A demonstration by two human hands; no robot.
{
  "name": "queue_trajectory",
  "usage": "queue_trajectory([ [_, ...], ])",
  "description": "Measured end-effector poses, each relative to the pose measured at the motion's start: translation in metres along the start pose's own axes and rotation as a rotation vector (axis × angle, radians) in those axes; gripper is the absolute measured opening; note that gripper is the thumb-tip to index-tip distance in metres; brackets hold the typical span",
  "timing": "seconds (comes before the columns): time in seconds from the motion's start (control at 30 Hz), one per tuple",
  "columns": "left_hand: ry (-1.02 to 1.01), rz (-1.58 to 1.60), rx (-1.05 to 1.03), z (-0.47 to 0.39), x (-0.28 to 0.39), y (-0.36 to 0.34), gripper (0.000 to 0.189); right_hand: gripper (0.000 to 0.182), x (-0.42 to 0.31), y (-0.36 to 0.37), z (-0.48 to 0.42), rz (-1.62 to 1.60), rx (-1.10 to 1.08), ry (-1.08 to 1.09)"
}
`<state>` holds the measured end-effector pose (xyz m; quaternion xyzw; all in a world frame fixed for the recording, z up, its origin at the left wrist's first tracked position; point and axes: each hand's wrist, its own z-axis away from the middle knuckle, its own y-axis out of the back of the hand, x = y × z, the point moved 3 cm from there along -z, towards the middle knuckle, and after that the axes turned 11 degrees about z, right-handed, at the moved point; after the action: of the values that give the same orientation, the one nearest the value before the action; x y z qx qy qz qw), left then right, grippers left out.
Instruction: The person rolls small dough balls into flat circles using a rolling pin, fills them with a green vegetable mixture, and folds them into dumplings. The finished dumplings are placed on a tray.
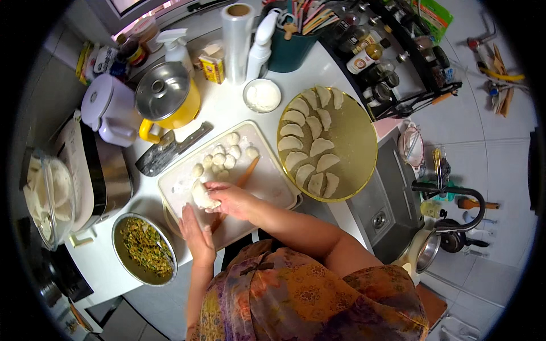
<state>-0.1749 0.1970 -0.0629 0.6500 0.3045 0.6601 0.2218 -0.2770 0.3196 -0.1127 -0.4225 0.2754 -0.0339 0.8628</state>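
Between the fingers of my right hand (232,200) is a folded, half-moon dumpling (201,196), held above a white cutting board (273,187). My left hand (197,234) lies at the board's near left edge, palm inward and fingers apart, with nothing in it. Several small dough balls (219,159) sit on the floured board beyond the dumpling. A wooden rolling pin (247,172) lies slantwise there, partly covered by my right hand. To the left stands a metal bowl (114,238) of chopped green and yellow filling (147,247).
Several folded dumplings (292,142) line a round, gold-rimmed tray (349,145) on the right, beside the sink (384,200). A cleaver (170,149) rests behind the board, near a yellow pot (185,106). A small bowl of white flour (262,95) stands farther back.
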Motion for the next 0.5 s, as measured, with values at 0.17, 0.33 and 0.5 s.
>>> queue_trajectory([
  [0.17,0.146,0.065,0.087,0.008,-0.011,0.006,0.05,0.045,-0.08,0.095,0.057,0.244,0.409,0.358],
  [0.33,0.157,0.094,0.013,-0.008,0.015,-0.007,0.044,0.044,-0.18,0.264,0.153,1.051,1.146,0.473],
  [0.5,0.158,0.105,-0.021,-0.021,0.043,-0.025,0.044,0.04,-0.224,0.29,0.179,1.513,1.459,0.473],
])
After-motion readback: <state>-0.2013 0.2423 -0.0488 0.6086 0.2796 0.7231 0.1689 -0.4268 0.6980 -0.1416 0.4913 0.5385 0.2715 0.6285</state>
